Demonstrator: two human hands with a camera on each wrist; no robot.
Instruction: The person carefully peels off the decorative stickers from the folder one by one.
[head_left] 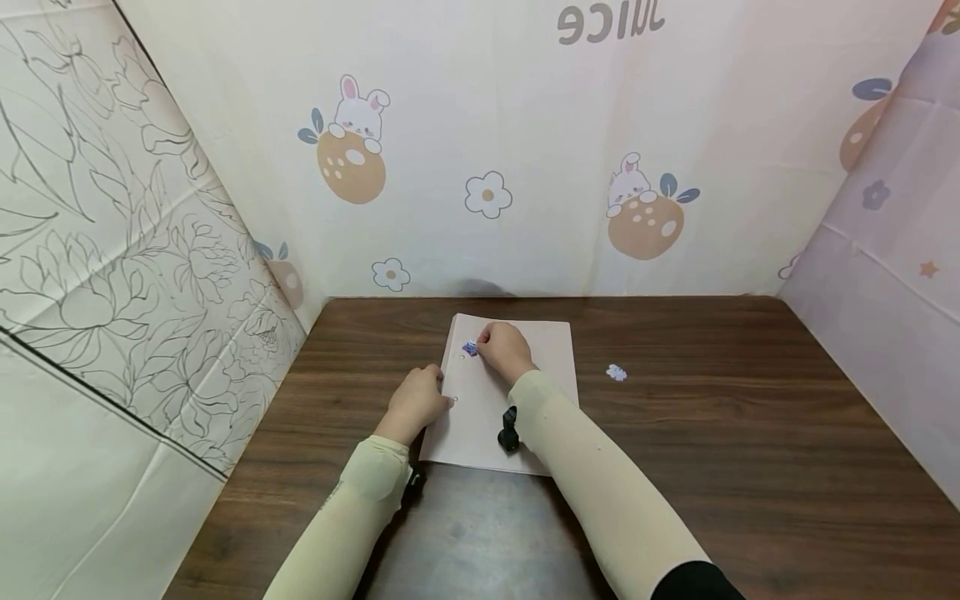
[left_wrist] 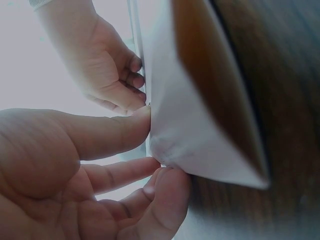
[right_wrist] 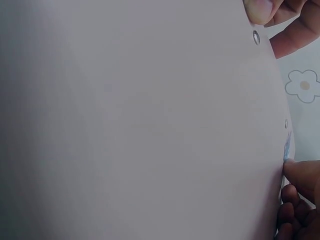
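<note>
A pinkish-white paper bag lies flat on the table, its folded side opening out in the left wrist view. My left hand holds the bag's left edge, thumb on the upper face beside a metal eyelet and fingers at the side. Near the bag's far left corner, my right hand pinches a small blue-purple decorated piece against the paper. Close to that piece is a second eyelet. Part of the piece is hidden by the fingertips, and its exact kind cannot be told.
A small pale purple-white cloud-shaped piece lies on the dark wooden table, right of the bag. Behind the table hangs a printed cloth with rabbits, fruit and flowers. Other printed cloths stand at both sides.
</note>
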